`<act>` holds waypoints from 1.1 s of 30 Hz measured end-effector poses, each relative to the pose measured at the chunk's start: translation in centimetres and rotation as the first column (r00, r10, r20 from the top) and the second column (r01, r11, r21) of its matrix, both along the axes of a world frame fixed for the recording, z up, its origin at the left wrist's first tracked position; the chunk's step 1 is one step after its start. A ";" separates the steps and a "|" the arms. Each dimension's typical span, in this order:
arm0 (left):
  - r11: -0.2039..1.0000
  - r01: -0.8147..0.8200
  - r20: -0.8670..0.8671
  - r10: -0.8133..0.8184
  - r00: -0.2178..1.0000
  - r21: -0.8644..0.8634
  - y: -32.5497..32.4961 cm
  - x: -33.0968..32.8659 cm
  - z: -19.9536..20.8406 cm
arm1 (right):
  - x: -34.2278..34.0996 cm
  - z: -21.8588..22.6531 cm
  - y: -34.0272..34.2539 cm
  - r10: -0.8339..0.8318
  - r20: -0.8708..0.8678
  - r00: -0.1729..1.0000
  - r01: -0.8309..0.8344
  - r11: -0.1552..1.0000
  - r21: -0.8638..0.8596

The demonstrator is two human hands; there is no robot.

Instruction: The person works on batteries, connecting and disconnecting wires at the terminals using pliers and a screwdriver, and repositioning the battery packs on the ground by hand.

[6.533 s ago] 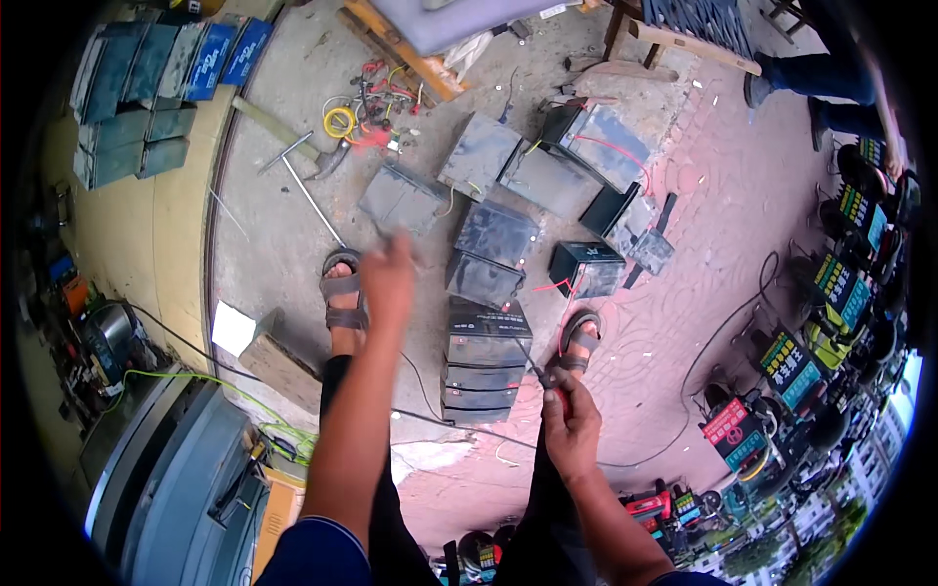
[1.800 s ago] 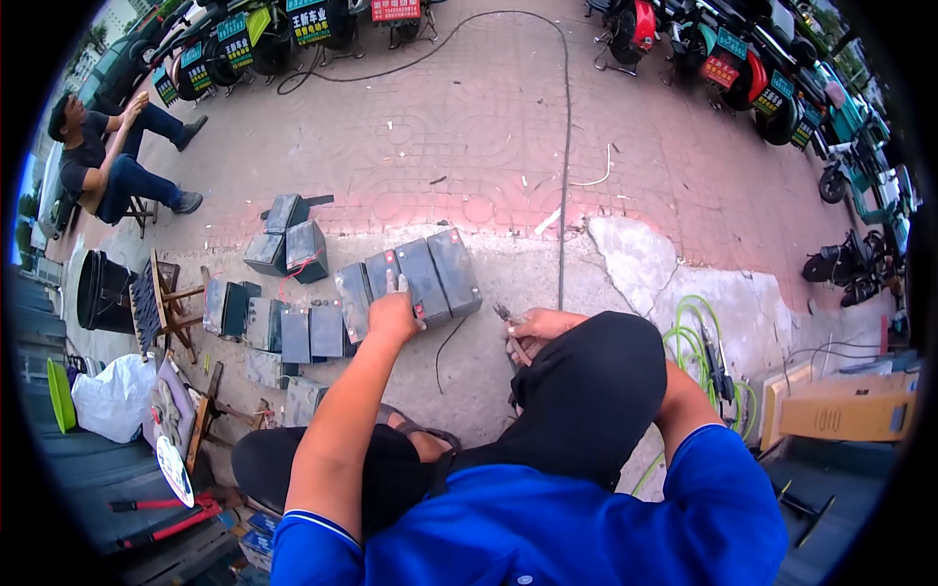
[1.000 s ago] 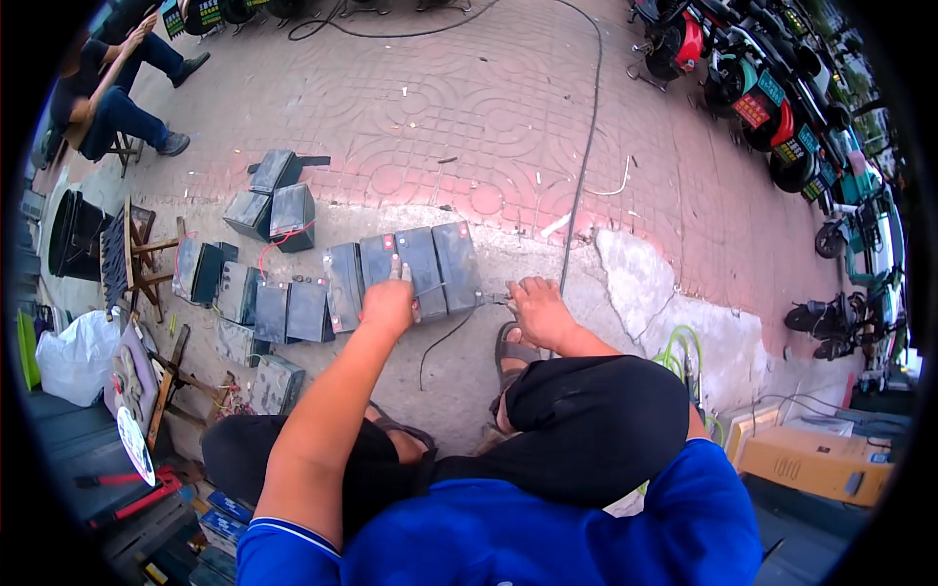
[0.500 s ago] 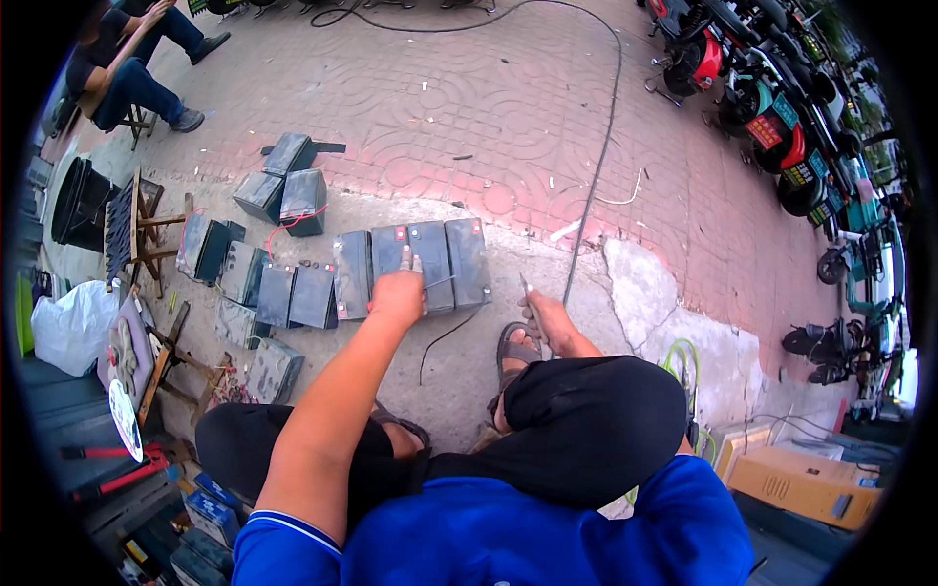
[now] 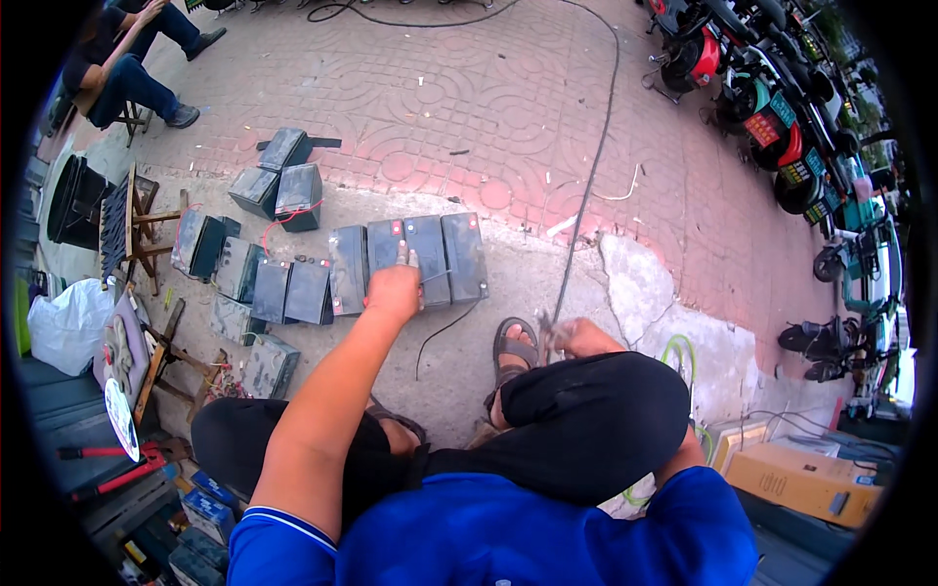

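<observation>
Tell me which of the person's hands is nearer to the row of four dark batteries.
Left. The left hand is over the row of batteries, near its middle; the right hand is apart from it, beyond its right end.

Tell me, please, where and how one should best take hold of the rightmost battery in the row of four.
Probably by the two short ends of the rightmost battery, coming from its right. It is a long block; its left flank stands close against the next battery, while concrete borders its right side.
</observation>
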State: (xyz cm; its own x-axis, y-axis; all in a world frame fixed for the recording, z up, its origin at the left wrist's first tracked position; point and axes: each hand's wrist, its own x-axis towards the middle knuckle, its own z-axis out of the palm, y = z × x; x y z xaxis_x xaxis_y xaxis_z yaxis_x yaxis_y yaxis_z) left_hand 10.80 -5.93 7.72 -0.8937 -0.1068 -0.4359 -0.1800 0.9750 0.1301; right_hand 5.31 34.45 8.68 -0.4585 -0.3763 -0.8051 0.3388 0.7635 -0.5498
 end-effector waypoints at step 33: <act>1.000 -0.001 0.072 -0.001 0.997 0.026 0.5 -0.6 0.4 | -4.4 -6.3 -7.9 0.248 0.313 0.917 -0.188 0.960 -0.209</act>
State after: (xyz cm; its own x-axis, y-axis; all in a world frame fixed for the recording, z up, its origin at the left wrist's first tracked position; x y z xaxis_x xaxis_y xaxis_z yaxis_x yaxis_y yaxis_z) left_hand 10.20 -5.39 8.08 -0.8597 -0.0942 -0.5020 -0.1895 0.9715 0.1423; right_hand 0.93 26.57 2.39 -0.0666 -0.5819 -0.8105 0.3608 0.7433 -0.5633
